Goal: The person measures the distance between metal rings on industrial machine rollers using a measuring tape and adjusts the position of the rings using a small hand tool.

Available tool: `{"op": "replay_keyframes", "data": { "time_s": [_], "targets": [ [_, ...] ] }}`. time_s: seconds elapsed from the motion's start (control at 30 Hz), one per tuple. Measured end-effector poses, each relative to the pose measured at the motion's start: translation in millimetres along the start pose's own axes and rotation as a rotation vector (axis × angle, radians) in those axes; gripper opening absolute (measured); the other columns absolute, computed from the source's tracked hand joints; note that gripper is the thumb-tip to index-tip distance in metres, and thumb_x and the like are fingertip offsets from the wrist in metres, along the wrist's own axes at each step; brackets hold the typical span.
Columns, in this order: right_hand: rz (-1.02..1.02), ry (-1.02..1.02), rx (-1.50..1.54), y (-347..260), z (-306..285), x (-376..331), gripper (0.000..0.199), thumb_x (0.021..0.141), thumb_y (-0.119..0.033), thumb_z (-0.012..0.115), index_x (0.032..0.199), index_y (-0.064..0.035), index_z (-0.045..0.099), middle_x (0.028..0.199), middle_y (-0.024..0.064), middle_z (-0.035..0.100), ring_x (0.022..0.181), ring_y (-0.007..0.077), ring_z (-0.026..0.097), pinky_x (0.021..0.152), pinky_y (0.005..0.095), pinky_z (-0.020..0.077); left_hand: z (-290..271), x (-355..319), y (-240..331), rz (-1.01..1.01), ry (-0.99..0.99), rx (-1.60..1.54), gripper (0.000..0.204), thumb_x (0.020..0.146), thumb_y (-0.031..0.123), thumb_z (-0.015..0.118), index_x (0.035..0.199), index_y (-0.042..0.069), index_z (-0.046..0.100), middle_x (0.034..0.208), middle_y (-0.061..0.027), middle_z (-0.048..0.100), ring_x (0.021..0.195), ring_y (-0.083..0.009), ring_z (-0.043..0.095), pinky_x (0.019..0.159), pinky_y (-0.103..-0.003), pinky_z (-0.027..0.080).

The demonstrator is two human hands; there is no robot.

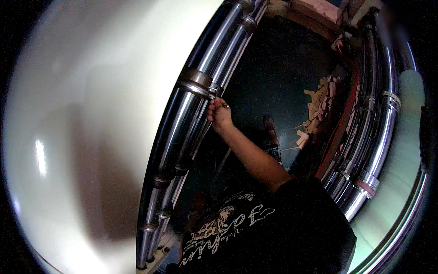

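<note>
My right hand is closed, its fingers pinched around a thin metal tool with a small shiny end showing. It is held up against a metal collar on the nearest chrome roller. At the collar's edge, right by my fingertips, there is a small clamp fitting. How the tool meets that fitting is hidden by the fingers and too small to make out. My left hand is out of view.
A large glossy white roll fills the left side. On the right stand more chrome rollers and a pale green roll. Cardboard scraps litter the dark floor, with a foot nearby.
</note>
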State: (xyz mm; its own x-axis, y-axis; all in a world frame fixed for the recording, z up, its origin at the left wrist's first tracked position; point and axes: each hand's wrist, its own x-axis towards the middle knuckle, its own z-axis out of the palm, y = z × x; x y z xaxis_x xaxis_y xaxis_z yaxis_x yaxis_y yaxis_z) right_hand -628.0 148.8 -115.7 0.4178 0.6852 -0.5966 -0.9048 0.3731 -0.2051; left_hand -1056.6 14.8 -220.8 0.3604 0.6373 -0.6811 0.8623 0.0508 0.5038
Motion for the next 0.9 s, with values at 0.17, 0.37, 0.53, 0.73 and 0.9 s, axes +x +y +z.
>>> {"op": "replay_keyframes", "data": {
  "time_s": [0.17, 0.37, 0.53, 0.73, 0.9],
  "targets": [
    [-0.072, 0.0, 0.002, 13.7, 11.2, -8.1, 0.023, 0.093, -0.027, 0.045, 0.079, -0.01, 0.046, 0.062, -0.0009, 0.04, 0.048, 0.0112, 0.036, 0.04, 0.0254, 0.0294, -20.5, 19.1, 2.3, 0.054, -0.021, 0.069, 0.037, 0.09, 0.024, 0.049, 0.123, 0.009, 0.049, 0.103, -0.0119, 0.056, 0.083, -0.0239, 0.056, 0.07, -0.039, 0.046],
    [0.098, 0.0, 0.21, 6.1, 29.6, -24.0, 0.019, 0.092, -0.023, 0.044, 0.079, -0.0097, 0.045, 0.058, 0.0004, 0.042, 0.043, 0.0126, 0.037, 0.038, 0.0274, 0.0331, -26.0, -0.3, -24.8, 0.023, -0.051, 0.112, 0.037, 0.089, 0.023, 0.05, 0.123, 0.009, 0.049, 0.106, -0.0125, 0.056, 0.085, -0.0255, 0.057, 0.072, -0.04, 0.046],
    [0.076, -0.042, 0.17, -1.5, 33.8, -32.9, 0.018, 0.093, -0.022, 0.041, 0.081, -0.0085, 0.043, 0.059, -0.0004, 0.038, 0.043, 0.0105, 0.034, 0.038, 0.0241, 0.0306, -18.8, -13.8, -45.0, 0.003, -0.069, 0.142, 0.037, 0.089, 0.022, 0.05, 0.124, 0.009, 0.049, 0.109, -0.013, 0.055, 0.087, -0.0268, 0.057, 0.073, -0.04, 0.047],
    [0.011, -0.126, 0.055, 16.2, 21.5, -28.5, 0.021, 0.094, -0.024, 0.041, 0.079, -0.0092, 0.042, 0.056, -0.0013, 0.034, 0.04, 0.0085, 0.028, 0.032, 0.0232, 0.0222, -15.4, -10.3, -48.3, 0.032, -0.067, 0.174, 0.037, 0.089, 0.021, 0.051, 0.124, 0.009, 0.049, 0.112, -0.0137, 0.054, 0.089, -0.0284, 0.057, 0.074, -0.042, 0.047],
    [-0.412, -0.225, -0.518, 49.6, -16.3, 27.1, 0.027, 0.095, -0.031, 0.041, 0.081, -0.0077, 0.043, 0.054, 0.0011, 0.04, 0.041, 0.0111, 0.041, 0.037, 0.0256, 0.037, -20.5, 3.3, -55.9, 0.161, -0.057, 0.286, 0.037, 0.088, 0.02, 0.051, 0.124, 0.009, 0.049, 0.114, -0.0142, 0.054, 0.09, -0.0297, 0.058, 0.075, -0.042, 0.048]
  ]
}}
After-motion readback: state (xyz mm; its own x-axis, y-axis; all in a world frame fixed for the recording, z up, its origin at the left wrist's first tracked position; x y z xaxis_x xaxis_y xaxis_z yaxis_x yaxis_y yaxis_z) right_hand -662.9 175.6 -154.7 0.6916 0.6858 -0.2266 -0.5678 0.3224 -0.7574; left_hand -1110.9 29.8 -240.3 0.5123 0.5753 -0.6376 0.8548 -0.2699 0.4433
